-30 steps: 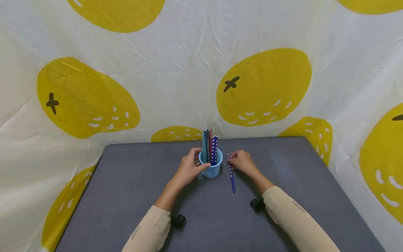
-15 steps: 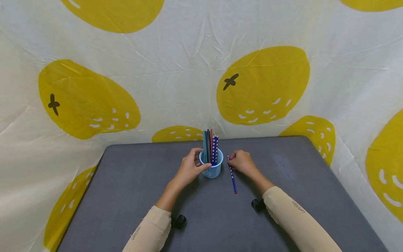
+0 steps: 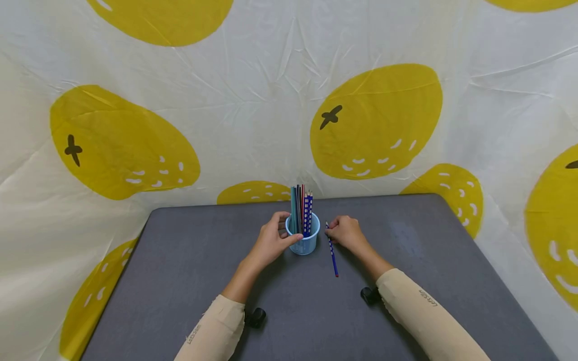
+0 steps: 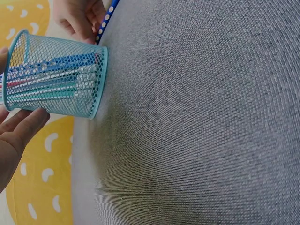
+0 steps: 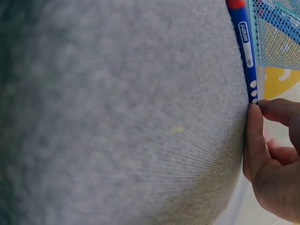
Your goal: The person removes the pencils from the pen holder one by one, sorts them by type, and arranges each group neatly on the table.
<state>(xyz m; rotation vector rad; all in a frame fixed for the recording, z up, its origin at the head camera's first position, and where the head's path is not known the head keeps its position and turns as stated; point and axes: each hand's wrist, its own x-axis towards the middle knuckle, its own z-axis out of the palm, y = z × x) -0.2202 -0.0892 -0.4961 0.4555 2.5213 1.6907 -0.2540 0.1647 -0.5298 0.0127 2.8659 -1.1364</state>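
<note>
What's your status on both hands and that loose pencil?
Left hand around mesh cup. Right hand pinching blue pencil, outside cup. No obstacle visible between pencil and cup.

Beige sleeves [image 3: 429, 321] | dark lettering [image 3: 428, 297] on both | black rounded wrist cameras [image 3: 258, 318]

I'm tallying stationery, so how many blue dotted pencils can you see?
3 visible: one pencil in the right hand, two dotted pencils standing in the blue mesh cup; others may be hidden.
</note>
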